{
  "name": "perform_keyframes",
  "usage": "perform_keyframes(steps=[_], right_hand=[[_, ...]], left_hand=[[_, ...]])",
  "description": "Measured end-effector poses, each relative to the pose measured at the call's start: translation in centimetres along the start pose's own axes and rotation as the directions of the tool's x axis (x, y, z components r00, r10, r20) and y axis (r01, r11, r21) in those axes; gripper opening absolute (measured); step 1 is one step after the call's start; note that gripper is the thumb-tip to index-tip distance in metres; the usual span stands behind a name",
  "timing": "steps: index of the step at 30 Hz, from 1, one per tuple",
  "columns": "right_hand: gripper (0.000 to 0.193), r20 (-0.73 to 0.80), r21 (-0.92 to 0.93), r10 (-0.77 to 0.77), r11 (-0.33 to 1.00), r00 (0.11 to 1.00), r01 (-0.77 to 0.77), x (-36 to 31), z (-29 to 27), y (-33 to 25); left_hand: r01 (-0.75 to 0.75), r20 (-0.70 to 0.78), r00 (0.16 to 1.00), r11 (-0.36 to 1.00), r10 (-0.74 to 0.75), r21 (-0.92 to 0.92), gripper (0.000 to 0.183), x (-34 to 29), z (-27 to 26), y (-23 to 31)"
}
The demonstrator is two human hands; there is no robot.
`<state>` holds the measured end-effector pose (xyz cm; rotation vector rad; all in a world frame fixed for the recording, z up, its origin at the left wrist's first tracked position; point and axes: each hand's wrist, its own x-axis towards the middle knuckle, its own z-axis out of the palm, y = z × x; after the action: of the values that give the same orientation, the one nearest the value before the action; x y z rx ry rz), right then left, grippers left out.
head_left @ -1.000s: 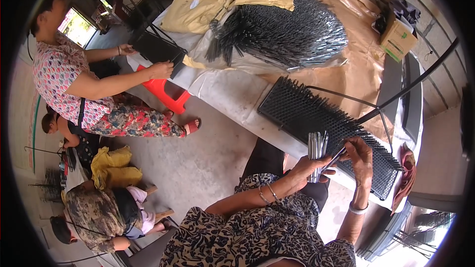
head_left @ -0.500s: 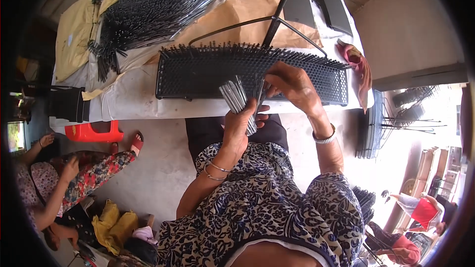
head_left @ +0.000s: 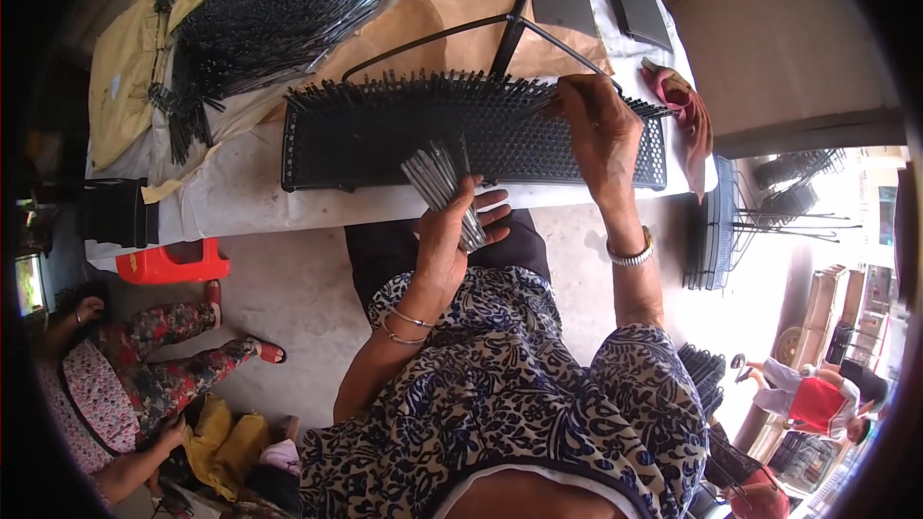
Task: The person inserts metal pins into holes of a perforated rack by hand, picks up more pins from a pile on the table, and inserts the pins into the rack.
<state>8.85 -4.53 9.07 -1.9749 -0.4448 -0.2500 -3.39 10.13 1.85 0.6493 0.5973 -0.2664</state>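
Metal rods (head_left: 444, 187), a grey bundle, gripped upright in left hand (head_left: 452, 235), fingers curled round lower ends, just in front of black perforated tray (head_left: 385, 149). Right hand (head_left: 598, 125) resting on tray's right part, fingertips pinched at a rod near back edge; whether clamped on it, cannot tell. Silver watch (head_left: 630, 253) on right wrist, thin bangles (head_left: 404, 325) on left. Tray lying lengthwise on white-covered table (head_left: 240, 197), rods standing in rows along its far edge. Behind tray, brown paper (head_left: 452, 0) and a large heap of dark rods (head_left: 279, 14) to back left. Right of tray, a reddish cloth (head_left: 685, 106) at table's end. Left of tray and lower, a red plastic stool (head_left: 168, 262) on concrete floor; beside it, another person's legs in flowered trousers (head_left: 183, 351).
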Motion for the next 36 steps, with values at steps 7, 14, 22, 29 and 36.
perform_keyframes(steps=[7,14,22,29,36], right_hand=[[0.01,-0.101,-0.159,-0.181,0.974,0.978,0.163,1.7,2.4,3.6],[0.008,-0.106,-0.236,-0.226,0.952,0.968,0.196,2.1,2.6,3.2],[0.008,-0.069,-0.269,-0.224,0.943,0.972,0.198,2.1,2.8,2.9],[0.009,-0.011,-0.205,-0.154,0.967,0.988,0.149,2.5,3.5,3.0],[0.01,0.177,-0.212,-0.227,0.941,0.958,0.263,3.4,2.9,3.4]], left_hand=[[0.137,0.093,0.987,0.987,-0.129,-0.085,0.029,1.7,-1.5,-1.3],[0.144,0.08,0.987,0.987,-0.138,-0.073,0.026,1.1,-0.7,-0.5],[0.154,0.062,0.987,0.987,-0.151,-0.037,0.026,1.0,-0.6,-0.5],[0.127,0.025,0.992,0.991,-0.126,-0.043,0.025,0.9,-0.3,-0.6],[0.046,0.055,0.997,0.999,-0.046,0.002,0.026,1.1,-0.6,-1.0]])
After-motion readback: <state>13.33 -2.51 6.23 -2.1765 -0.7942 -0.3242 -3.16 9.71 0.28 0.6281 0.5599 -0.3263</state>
